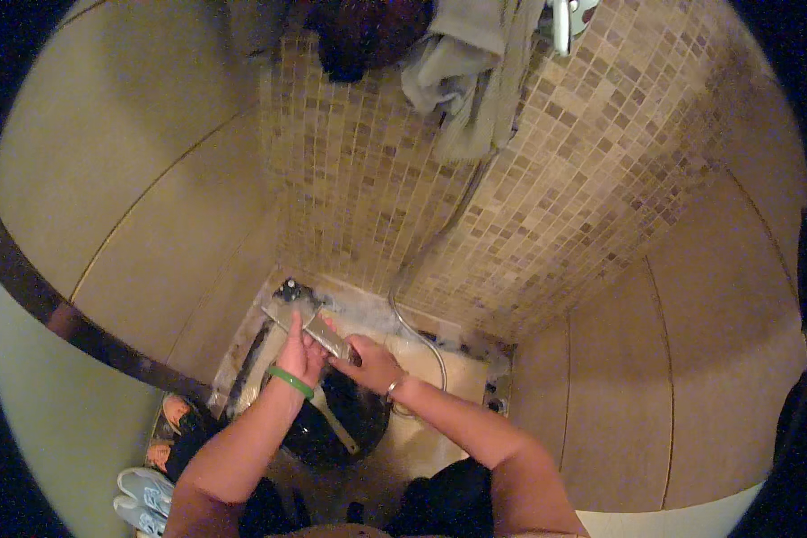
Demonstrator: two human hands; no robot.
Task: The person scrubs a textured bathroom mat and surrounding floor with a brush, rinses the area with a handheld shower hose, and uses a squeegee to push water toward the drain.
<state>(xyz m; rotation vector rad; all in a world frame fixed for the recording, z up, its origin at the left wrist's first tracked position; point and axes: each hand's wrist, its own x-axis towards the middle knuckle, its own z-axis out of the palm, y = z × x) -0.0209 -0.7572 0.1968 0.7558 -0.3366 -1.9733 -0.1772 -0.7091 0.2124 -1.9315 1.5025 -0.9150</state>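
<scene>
My left hand (pixel 301 350), with a green bangle at the wrist, holds a flat, long, pale greyish object (pixel 319 333) from below, its thumb lying across it. The object slants from upper left to lower right and looks glossy; its exact kind cannot be told. My right hand (pixel 370 363) grips its lower right end, fingers curled. Beneath both hands sits a round black basin (pixel 366 440) with dark contents, perhaps liquid or cloth. A pale, narrow handle (pixel 339 425) slants across the basin. A thin metal shower hose (pixel 437 353) curves down just right of my right hand.
Mosaic-tiled walls (pixel 376 195) meet beyond the shower floor (pixel 457 403). Grey cloths (pixel 471 87) and a dark cloth (pixel 370 33) hang above, beside a chrome fitting (pixel 561 27). Grey-blue shoes (pixel 144 501) and orange-and-black footwear (pixel 175 410) stand outside the raised edge at left.
</scene>
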